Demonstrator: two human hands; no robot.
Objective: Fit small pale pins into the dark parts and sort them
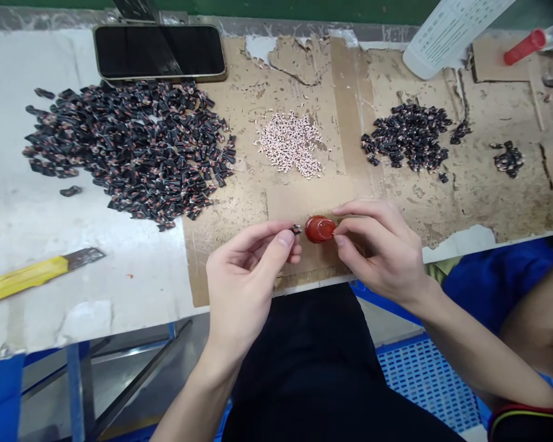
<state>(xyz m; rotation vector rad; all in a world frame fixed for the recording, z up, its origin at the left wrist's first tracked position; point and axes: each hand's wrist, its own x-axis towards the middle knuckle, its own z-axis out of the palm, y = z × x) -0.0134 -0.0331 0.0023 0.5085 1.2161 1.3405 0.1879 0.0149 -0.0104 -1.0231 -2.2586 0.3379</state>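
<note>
A: Where's the red cup (320,229)?
B: Near the front edge of the tabletop (133,270), on the cardboard (233,245), between the 2 hands.

A: What is the left hand (249,264) doing?
B: Pinching 1 small black piece (297,229) between thumb and forefinger, its tip pointing at the cup's left side, just short of it.

A: And the right hand (382,245)?
B: Its thumb and forefinger nearly meet at the cup's right side, with another finger reaching out above them. A pale speck shows at those fingertips, too tiny to name, so I can't tell whether they grasp anything or touch the cup.

A: What lies toward the far edge?
B: A phone (161,52) on the left, just beyond a large heap of black pieces (138,147). Further right, a white plastic container (451,37) leans over that edge, and a red cap (525,47) is near the far right corner.

A: Any other heaps?
B: 3 more. Pale bits (291,141) sit beyond the cup, a second black heap (410,135) to their right, and a small cluster (509,159) closer to the right end.

A: Near the front left corner?
B: A yellow cutter (27,279), blade toward the black heap. Beyond the front edge at right, part of another person (529,307) shows.
</note>
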